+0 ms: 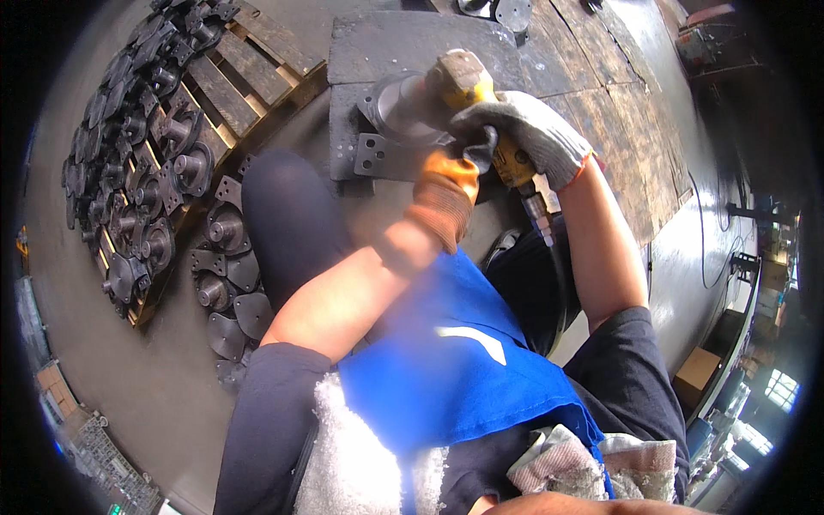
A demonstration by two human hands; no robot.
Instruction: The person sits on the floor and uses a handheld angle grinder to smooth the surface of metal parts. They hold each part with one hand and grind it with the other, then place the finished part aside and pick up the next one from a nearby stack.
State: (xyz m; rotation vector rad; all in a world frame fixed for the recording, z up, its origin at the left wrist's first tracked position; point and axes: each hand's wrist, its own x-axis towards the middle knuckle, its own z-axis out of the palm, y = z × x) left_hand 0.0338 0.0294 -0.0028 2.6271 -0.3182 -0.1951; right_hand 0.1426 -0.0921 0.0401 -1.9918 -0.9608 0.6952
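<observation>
A yellow air angle grinder (pixel 463 79) is held in both hands over a dark metal part (pixel 402 107) with a round raised middle and a flat plate with holes. My right hand (pixel 534 137), in a white and grey knit glove, is wrapped round the grinder's body. My left hand (pixel 459 167), in an orange and dark glove, is closed beside it, apparently on the grinder too; its fingertips are partly hidden. The grinder's head lies over the part's right side, and a blur there hides whether the disc touches it. A hose (pixel 549 249) runs down from the grinder's rear end.
A wooden pallet (pixel 249 94) at the left carries many similar metal parts (pixel 142 154). More parts (pixel 225 227) lie on the floor beside my left leg. The worktable (pixel 609 129) has worn boards and a dark plate. At the right, a cardboard box (pixel 697 369) and cables are visible.
</observation>
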